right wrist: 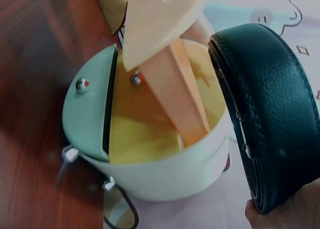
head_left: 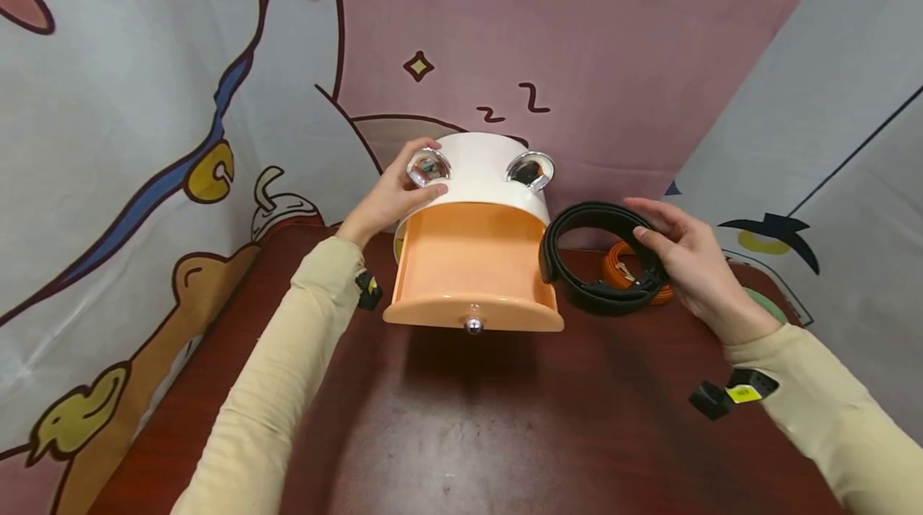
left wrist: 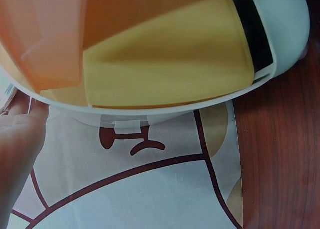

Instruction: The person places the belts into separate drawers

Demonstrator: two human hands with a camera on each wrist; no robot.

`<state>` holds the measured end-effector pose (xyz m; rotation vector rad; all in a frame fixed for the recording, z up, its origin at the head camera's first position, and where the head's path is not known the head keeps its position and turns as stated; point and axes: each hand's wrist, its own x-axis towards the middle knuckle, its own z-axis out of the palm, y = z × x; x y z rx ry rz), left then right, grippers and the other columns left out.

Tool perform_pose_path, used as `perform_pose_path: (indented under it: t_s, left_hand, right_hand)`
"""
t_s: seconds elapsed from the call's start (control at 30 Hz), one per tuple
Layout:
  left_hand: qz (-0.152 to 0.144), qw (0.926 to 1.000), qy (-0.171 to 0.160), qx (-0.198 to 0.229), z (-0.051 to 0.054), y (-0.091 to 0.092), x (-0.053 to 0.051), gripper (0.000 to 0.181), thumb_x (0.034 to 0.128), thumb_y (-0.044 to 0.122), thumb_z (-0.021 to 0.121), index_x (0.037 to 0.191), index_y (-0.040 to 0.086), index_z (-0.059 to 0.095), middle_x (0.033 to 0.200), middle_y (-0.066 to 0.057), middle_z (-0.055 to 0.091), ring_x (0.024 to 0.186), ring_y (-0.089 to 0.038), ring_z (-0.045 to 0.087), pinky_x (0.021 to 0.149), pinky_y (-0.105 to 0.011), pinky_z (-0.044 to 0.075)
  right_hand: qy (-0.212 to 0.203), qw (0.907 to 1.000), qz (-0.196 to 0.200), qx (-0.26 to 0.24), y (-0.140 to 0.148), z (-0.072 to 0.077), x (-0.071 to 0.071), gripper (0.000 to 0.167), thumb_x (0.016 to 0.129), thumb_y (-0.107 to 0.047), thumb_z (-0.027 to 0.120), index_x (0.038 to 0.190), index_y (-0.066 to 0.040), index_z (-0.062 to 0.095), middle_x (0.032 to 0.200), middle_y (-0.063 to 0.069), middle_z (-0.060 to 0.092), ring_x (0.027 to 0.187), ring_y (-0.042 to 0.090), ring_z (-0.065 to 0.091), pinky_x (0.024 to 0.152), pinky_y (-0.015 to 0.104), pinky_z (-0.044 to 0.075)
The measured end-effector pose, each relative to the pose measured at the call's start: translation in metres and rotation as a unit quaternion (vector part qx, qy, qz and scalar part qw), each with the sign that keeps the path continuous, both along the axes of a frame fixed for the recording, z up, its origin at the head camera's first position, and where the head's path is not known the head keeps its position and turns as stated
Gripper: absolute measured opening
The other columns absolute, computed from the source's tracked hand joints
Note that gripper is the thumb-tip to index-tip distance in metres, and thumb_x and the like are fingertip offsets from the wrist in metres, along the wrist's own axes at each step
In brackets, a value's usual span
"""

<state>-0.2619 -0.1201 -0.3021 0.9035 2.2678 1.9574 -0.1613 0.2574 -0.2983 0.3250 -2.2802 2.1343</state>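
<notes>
A white storage box [head_left: 479,166] with two shiny round eyes on top stands towards the back of the table. Its orange drawer [head_left: 472,259] is pulled far out, and its inside shows bare in the head view. My left hand [head_left: 397,191] holds the box's upper left corner, thumb and fingers to either side of one eye. In my right hand [head_left: 695,267] is a coiled black belt [head_left: 606,303], gripped at its right side and held up just right of the drawer. The right wrist view shows the belt [right wrist: 280,104] large, with only a bit of the hand.
Behind the black belt an orange coiled belt [head_left: 618,265] lies on the dark red table [head_left: 461,427]. The box also has a pale green lower drawer [right wrist: 87,109] with a round knob. Cartoon-printed cloth [head_left: 577,34] surrounds the table at the back and sides.
</notes>
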Motion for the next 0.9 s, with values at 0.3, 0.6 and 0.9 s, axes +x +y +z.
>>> perform_pose_path:
  t_s: [0.3,0.6,0.9]
  left_hand:
    - [-0.003,1.0000,0.004,-0.002,0.000,0.000,0.000,0.058,0.0916,-0.002,0.063,0.141,0.004,0.032,0.120,-0.021,0.050,0.089,-0.019,0.056,0.078,-0.028,0.046]
    - [0.002,0.9999,0.011,-0.013,0.000,-0.002,0.000,0.059,0.0914,-0.001,0.064,0.141,0.004,0.033,0.120,-0.021,0.048,0.080,-0.020,0.054,0.074,-0.029,0.046]
    - [-0.005,0.9998,0.017,-0.009,-0.005,-0.002,-0.006,0.060,0.0917,-0.001,0.063,0.142,0.005,0.031,0.119,-0.022,0.049,0.077,-0.020,0.055,0.069,-0.028,0.046]
  right_hand:
    - [-0.068,0.9966,-0.008,0.045,-0.033,0.021,-0.005,0.038,0.100,-0.013,0.053,0.138,-0.009,0.050,0.116,0.010,0.049,0.061,0.010,0.054,0.044,0.021,0.046]
    - [-0.100,0.9948,0.021,0.003,-0.064,0.024,-0.012,0.041,0.099,-0.003,0.051,0.140,0.000,0.046,0.124,0.014,0.048,0.088,0.010,0.059,0.061,0.017,0.050]
    - [-0.119,0.9918,0.044,-0.016,-0.081,0.026,-0.017,0.041,0.099,-0.002,0.051,0.140,0.003,0.046,0.121,0.011,0.054,0.092,0.014,0.062,0.074,0.021,0.052]
